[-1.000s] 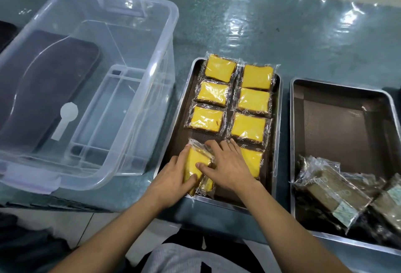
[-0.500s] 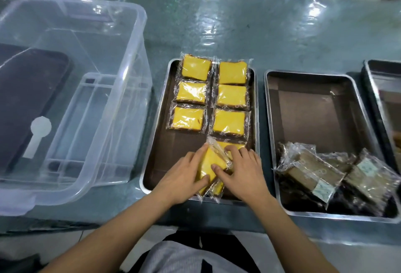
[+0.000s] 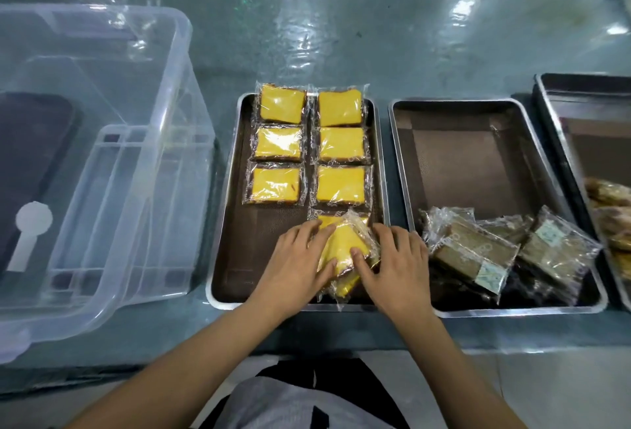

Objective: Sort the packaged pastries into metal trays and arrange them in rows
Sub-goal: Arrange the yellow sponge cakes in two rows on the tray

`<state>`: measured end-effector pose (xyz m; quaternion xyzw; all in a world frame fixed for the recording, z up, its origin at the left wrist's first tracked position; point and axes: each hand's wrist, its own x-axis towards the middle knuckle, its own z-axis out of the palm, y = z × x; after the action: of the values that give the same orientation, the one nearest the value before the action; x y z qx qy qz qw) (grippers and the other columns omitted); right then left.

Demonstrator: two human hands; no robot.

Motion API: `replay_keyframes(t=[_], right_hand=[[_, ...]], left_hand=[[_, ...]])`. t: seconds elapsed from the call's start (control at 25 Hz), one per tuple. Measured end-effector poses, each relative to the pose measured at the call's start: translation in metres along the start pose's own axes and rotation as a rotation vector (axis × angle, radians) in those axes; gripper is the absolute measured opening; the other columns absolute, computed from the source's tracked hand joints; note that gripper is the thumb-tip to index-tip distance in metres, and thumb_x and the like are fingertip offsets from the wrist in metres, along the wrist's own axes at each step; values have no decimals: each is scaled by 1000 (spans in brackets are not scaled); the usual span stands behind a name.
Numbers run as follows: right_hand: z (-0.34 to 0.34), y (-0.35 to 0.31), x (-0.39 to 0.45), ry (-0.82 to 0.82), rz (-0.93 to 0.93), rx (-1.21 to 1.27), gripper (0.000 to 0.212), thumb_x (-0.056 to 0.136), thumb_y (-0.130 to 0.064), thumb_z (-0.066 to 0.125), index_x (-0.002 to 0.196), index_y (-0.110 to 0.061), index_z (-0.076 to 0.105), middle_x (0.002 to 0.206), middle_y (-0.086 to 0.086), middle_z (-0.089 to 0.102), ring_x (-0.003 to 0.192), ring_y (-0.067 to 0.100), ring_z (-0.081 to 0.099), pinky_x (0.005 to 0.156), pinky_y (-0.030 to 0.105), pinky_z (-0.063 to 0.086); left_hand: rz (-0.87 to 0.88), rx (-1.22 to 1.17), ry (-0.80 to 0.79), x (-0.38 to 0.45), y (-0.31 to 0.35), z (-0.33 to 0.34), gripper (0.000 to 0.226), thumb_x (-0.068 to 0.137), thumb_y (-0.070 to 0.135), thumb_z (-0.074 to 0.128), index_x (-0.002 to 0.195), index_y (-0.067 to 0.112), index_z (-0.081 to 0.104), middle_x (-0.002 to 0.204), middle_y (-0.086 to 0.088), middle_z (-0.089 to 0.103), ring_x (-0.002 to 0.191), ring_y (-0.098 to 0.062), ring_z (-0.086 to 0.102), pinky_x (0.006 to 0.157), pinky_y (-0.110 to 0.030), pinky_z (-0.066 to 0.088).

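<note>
Six yellow packaged pastries [image 3: 275,145] lie in two rows in the upper part of the middle metal tray [image 3: 223,224]. Near the tray's front, my left hand [image 3: 295,263] and my right hand [image 3: 397,261] hold a tilted yellow pastry packet [image 3: 343,244] between them, thumbs and fingers around its edges. It rests over another yellow packet [image 3: 326,220] in the right row, and one more packet [image 3: 341,288] pokes out below it. The right metal tray [image 3: 478,162] holds several brown packaged pastries [image 3: 478,251] heaped at its front.
A large clear plastic bin [image 3: 102,155] stands left of the middle tray. A third tray [image 3: 580,111] at the far right edge holds pale pastries [image 3: 611,210]. The trays sit close together on a plastic-covered green table [image 3: 341,36].
Both hands have carried the yellow packet from the left side of the tray's front to the right row. The view has swung right, bringing the third tray into sight.
</note>
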<state>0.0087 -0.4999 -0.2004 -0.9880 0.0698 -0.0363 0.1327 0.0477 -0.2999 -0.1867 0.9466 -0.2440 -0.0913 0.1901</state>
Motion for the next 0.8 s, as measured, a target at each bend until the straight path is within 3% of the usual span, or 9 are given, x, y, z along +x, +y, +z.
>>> replay_keyframes(t=[0.16,0.28,0.56,0.8], right_hand=[[0,-2,-3,127,-290,92,31,96,-32,61,122,-17,66,120,2,63,117,26,57,117,50,31],[4,-10,-1,121,-382,80,18,95,-30,63,108,-19,70,113,-1,65,114,23,59,117,50,31],[14,-39,12,-40,-467,-10,33,99,-45,52,114,-21,70,117,-2,68,119,21,57,120,51,27],[23,-61,22,-172,-523,-116,45,99,-53,40,115,-24,71,121,-4,69,121,21,57,122,51,21]], left_hand=[[37,-40,34,-26,-5,0,41,100,38,42,137,23,49,135,1,48,118,-20,48,97,-37,44],[6,-31,-13,-38,-9,6,42,99,41,37,135,24,51,135,3,49,117,-20,49,97,-36,43],[-182,4,-99,-47,-25,10,59,97,54,21,145,26,41,150,0,44,134,-21,41,109,-39,36],[-290,105,-119,-54,-39,9,56,97,52,26,142,26,46,144,-4,47,127,-27,47,104,-43,42]])
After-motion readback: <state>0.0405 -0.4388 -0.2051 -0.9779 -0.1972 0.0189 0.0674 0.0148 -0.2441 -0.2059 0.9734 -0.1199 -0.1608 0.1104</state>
